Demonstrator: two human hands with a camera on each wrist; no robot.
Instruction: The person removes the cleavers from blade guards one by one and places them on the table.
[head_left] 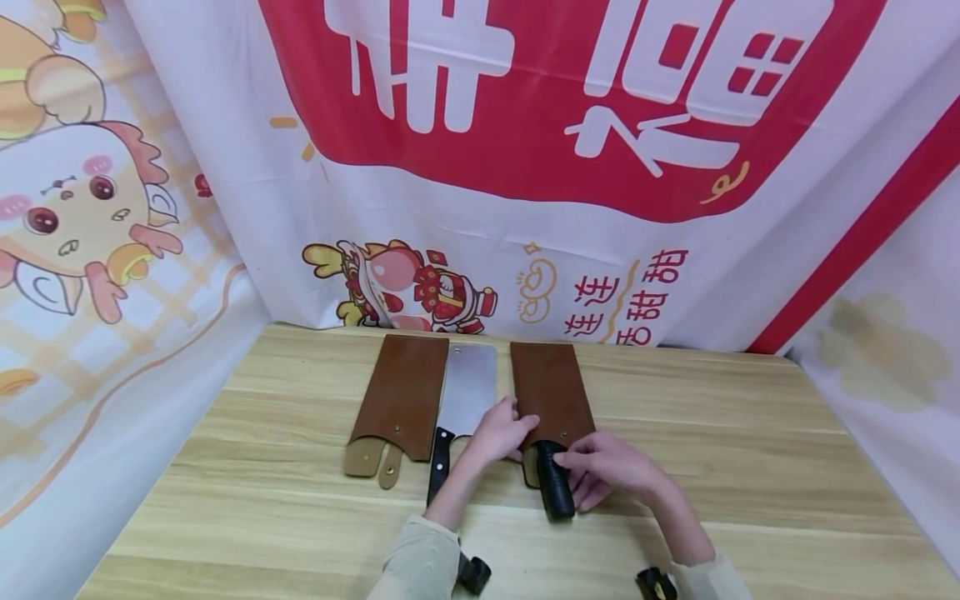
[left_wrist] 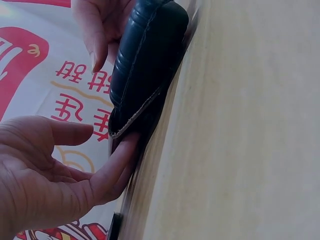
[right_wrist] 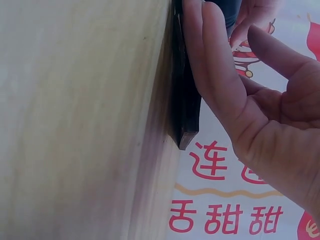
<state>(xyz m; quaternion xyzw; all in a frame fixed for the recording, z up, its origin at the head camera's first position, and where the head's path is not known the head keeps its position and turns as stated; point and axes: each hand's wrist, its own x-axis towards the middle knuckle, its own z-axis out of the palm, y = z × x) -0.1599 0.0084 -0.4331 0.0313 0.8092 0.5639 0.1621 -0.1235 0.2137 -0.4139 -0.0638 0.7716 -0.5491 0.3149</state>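
Sheaths (head_left: 553, 387) two, bare cleaver (head_left: 471, 385) one

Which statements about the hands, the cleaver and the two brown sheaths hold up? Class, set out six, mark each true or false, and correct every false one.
1. The cleaver lies between the left brown sheath and the right brown sheath. True.
2. The cleaver is fully covered. False: its blade lies bare on the table.
3. The left hand touches the right brown sheath. True.
4. The right hand touches the black handle at the right brown sheath's mouth. True.
5. The left brown sheath is held in a hand. False: neither hand touches it.
6. Everything behind the table is plain white. False: the cloth there bears red printing.
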